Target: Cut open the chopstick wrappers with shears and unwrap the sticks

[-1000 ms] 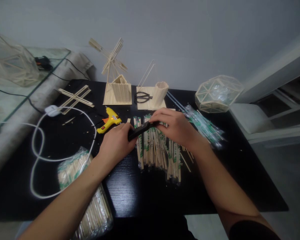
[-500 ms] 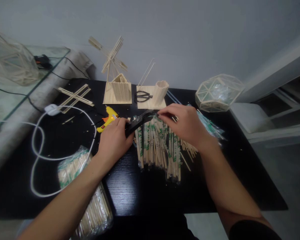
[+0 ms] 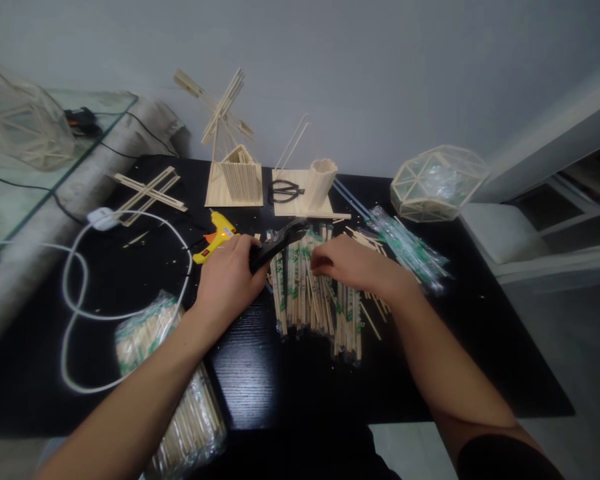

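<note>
My left hand (image 3: pixel 230 267) is wrapped round a black hand tool (image 3: pixel 275 247) with a curved head, which points right over the pile; its exact kind is unclear. Below the tool lie wrapped disposable chopsticks (image 3: pixel 305 300) in clear plastic sleeves with green print. Over that pile my right hand (image 3: pixel 347 263) hangs with curled fingers, the tips bent down close to the sleeves. Whether anything is pinched in them is hidden. A yellow glue gun (image 3: pixel 216 237) lies beside my left hand. Loose bare sticks (image 3: pixel 377 303) spread out beneath my right wrist.
Behind stand a stick windmill model (image 3: pixel 240 180) and a stick cup (image 3: pixel 321 183) on a board with black scissors (image 3: pixel 286 191). A stick polyhedron (image 3: pixel 437 183), empty sleeves (image 3: pixel 407 247), a stick cross (image 3: pixel 150 195), a white cable (image 3: pixel 65 333) and a large chopstick pack (image 3: pixel 190 413) surround the workspace.
My right hand has moved down and slightly left, from the tool's head to the wrapped chopsticks. A short stick now shows at the board's front edge. My left hand stays with the tool.
</note>
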The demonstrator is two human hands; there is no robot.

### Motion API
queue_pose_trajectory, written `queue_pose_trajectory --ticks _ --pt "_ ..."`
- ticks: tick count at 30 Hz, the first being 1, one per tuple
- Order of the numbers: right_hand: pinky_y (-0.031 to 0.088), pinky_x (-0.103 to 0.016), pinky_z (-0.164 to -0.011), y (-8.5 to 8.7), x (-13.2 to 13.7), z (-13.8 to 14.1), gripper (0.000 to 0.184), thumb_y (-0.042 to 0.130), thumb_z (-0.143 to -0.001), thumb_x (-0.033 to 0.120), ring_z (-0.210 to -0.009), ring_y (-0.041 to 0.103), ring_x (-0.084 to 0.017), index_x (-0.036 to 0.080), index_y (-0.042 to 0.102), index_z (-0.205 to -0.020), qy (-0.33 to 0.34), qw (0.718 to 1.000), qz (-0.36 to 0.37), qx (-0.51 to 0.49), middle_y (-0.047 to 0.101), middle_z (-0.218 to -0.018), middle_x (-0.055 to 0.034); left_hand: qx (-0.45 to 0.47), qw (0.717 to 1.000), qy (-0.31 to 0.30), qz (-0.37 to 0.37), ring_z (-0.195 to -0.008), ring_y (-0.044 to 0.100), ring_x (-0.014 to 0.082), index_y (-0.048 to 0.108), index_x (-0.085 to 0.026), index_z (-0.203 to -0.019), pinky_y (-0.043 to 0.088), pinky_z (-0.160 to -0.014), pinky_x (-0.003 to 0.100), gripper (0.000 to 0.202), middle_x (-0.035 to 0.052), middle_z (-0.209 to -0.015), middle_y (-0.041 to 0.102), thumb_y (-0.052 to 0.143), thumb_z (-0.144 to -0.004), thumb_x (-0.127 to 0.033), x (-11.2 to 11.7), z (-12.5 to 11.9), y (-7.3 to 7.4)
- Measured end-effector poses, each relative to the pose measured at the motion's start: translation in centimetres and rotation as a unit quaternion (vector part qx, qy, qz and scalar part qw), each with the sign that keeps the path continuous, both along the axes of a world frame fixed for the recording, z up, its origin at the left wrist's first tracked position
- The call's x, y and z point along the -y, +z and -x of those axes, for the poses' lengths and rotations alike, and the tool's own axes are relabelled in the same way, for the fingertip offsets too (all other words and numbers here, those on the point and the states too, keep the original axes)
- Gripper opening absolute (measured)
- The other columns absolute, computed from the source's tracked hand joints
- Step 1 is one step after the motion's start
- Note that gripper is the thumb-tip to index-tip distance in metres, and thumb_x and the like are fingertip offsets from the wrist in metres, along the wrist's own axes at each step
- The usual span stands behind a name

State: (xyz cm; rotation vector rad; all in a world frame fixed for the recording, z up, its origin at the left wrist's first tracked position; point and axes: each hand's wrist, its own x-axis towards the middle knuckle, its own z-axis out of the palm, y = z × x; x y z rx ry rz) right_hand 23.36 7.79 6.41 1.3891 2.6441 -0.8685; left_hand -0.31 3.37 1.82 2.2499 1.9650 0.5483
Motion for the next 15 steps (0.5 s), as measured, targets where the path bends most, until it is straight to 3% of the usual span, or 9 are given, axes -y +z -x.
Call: queue_pose_trajectory --ticks 4,10,15 --pt "0.05 -0.033 -0.082 -0.6 -0.2 -0.1 0.023 0.063 -0.086 0.007 -0.089 0.075 -0.021 0.017 0.08 -0.098 -0.001 1.0 0.005 -0.007 0.082 -0.094 -0.0073 0.001 1.0 0.0 0.001 -0.095 0.071 0.03 0.065 -0.018 -0.109 0.052 -0.078 0.038 0.025 0.0102 -0.103 0.073 0.06 -0.096 -0.039 0.1 0.0 0.1" --pt "0.044 -0.033 -0.068 -1.8 -0.4 -0.5 0.016 0.073 -0.083 0.016 -0.08 0.069 -0.023 0.017 0.077 -0.099 -0.028 0.998 -0.003 0.052 0.077 -0.089 -0.0084 0.001 1.0 -0.001 0.009 -0.095 0.071 0.0294 0.065 -0.019 -0.109 0.051 -0.077 0.038 0.025 0.01 -0.103 0.073 0.059 -0.096 -0.039 0.2 0.0 0.1" --pt "0.038 -0.03 -0.063 -2.0 0.1 0.3 0.007 0.076 -0.079 0.013 -0.076 0.064 -0.02 0.017 0.073 -0.083 -0.042 0.996 -0.003 0.083 0.072 -0.081 -0.0064 0.001 1.0 -0.002 0.002 -0.094 0.071 0.0296 0.065 -0.019 -0.109 0.052 -0.077 0.038 0.026 0.0106 -0.103 0.074 0.059 -0.096 -0.041 0.2 0.0 0.0"
